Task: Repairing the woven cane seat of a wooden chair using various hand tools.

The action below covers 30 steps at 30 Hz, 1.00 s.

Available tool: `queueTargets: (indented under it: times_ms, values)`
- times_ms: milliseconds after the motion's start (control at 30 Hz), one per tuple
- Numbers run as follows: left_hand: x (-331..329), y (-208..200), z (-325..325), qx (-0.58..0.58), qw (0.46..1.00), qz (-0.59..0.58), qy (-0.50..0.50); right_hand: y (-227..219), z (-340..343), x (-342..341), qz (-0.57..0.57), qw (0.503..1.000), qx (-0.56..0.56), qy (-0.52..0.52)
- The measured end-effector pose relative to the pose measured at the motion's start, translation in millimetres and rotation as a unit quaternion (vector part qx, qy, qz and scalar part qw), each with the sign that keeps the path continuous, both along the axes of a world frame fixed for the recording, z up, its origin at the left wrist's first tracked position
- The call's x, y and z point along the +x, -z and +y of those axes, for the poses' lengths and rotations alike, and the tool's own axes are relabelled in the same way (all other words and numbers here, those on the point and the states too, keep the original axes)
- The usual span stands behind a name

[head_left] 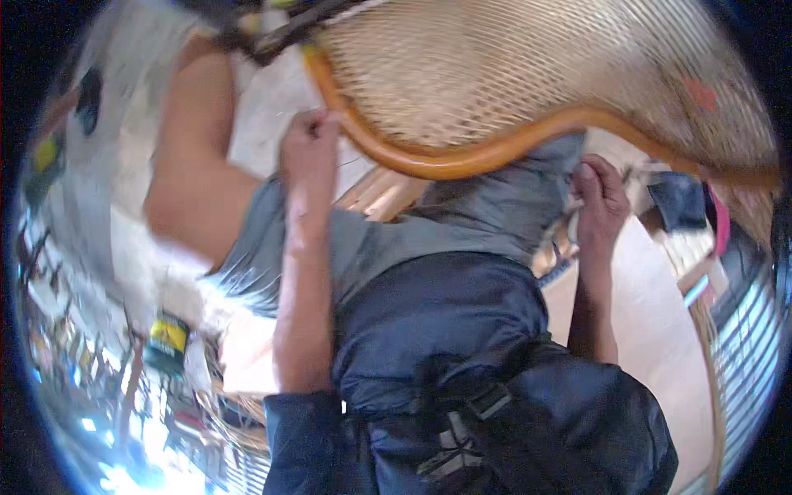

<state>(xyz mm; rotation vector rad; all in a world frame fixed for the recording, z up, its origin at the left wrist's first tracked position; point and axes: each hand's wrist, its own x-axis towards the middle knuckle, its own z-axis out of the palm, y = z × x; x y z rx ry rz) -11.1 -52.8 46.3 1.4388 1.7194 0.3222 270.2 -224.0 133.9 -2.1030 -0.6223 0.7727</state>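
Note:
A woven cane panel (495, 66) with a curved, orange-brown varnished rim (445, 163) lies across my lap. My left hand (307, 155) is closed, its fingertips pinched right beside the rim's left bend. A thin dark line shows near those fingers, but whether they hold it I cannot tell. My right hand (601, 196) is also closed, thumb against the fingers, a short way below the rim on the right. What sits in its pinch, if anything, is too small and blurred to make out.
Dark metal bars (289, 37) cross at the panel's upper left. A green tin with a yellow label (167, 340) stands on the floor at left. Beside my right arm are a pale board (660, 330), a dark cloth-like piece (678, 200) and a pink curved edge (719, 219).

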Motion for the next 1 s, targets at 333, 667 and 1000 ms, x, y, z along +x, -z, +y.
queueTargets:
  times_ms: [333, 667, 1000]
  values:
    - [-6.7, -16.8, 0.0, -0.031, 0.998, -0.060, -0.010, 45.6, -160.6, 12.0, -0.040, 0.964, -0.257, 0.050]
    - [-2.1, -26.4, -14.2, 0.115, 0.989, 0.011, 0.091, 72.9, -189.2, -8.3, -0.252, 0.910, -0.320, -0.075]
    - [2.2, -32.9, -6.0, 0.103, 0.984, 0.033, 0.144, 72.0, -183.7, 5.0, -0.111, 0.855, -0.385, -0.328]
